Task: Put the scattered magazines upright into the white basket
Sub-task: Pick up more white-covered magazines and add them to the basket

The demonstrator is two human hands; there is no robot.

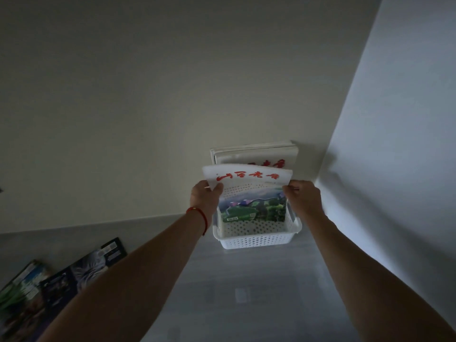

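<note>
**Magazine going into the basket**

Both hands hold one glossy magazine [249,193] by its side edges, the left hand [206,201] at nine o'clock and the right hand [304,198] at three o'clock. Fingers of each are closed on the thin, floppy paper, whose top curls forward. Its long axis stands upright, the bottom edge already inside the white basket [256,239], a perforated plastic tub at six o'clock below the hands. Behind it, at twelve o'clock, a stack [256,154] of magazines stands against the wall. More magazines [61,280] lie flat on the grey bench at eight o'clock, nearer the left arm.
</note>
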